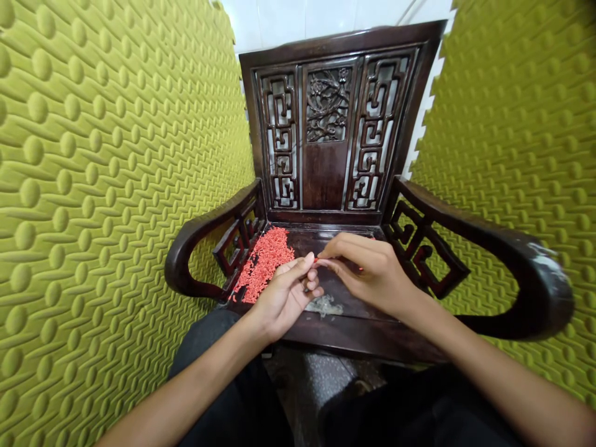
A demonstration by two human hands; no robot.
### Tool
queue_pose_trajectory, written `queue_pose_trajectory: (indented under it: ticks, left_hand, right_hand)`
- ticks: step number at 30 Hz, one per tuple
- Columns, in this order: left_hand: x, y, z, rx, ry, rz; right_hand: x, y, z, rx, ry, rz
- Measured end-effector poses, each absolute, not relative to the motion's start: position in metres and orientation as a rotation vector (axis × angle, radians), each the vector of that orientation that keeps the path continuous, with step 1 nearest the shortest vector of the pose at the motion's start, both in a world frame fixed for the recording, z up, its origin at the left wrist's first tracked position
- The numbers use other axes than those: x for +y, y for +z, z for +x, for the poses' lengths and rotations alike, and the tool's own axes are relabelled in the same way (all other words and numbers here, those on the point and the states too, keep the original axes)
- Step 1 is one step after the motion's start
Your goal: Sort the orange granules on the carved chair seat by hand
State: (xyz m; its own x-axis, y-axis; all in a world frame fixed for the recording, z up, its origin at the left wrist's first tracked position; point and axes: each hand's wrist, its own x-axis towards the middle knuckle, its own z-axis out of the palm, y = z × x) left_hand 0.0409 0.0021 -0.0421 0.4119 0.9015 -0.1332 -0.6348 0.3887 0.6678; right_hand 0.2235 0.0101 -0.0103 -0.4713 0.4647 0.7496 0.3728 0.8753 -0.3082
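A small red piece sits between the fingertips of both hands, too small for its kind to be told. My left hand pinches it between thumb and forefinger, palm turned up, the other fingers curled. From the right, my right hand meets it with thumb and forefinger closed on its other end. Just left of the hands, a heap of small red pieces like these lies spread on the dark wooden seat. A few red bits show near my right hand, partly hidden by it.
The seat belongs to a dark wooden chair with a carved backrest. Curved armrests rise at left and right. Yellow-green textured foam mats stand on both sides. A pale patch marks the seat's front. My dark-clothed legs are below.
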Motion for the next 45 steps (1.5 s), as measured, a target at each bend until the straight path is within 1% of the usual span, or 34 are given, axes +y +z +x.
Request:
queue_pose_trajectory:
  ticks: [23,30,45]
  left_hand:
    - [0.0002,-0.0405,0.0403,0.635,1.017,0.645]
    - [0.0015,-0.0369,0.0384,0.629,1.052,0.640]
    - [0.0021,-0.0370,0.0364,0.626,1.048,0.638]
  right_hand:
    - [0.0081,-0.0123,0.2221,-2.214,0.092,-0.580]
    - [0.0132,-0.0131,0.2214,-2.109,0.163,-0.614]
    - [0.0160,-0.0145,0.2196,-2.058,0.164,-0.653]
